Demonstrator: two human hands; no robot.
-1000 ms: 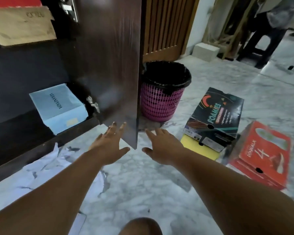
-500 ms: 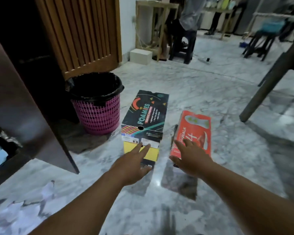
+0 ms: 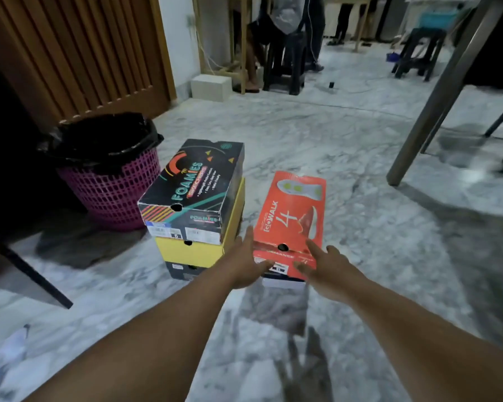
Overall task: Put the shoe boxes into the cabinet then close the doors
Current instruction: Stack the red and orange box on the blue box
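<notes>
two hands (image 3: 244,264) (image 3: 325,266) at red box (image 3: 292,216), three stacked boxes (image 3: 195,216)

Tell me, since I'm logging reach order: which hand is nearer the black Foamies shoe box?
Left. The left hand is just below-right of the Foamies box, beside the yellow box. The right hand is at the red GoWalk box, farther away.

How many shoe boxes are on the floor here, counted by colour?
Black: 2, the top box and the bottom box of the stack
Yellow: 1, the middle box
Red: 1, the box beside the stack
Total: 4
</notes>
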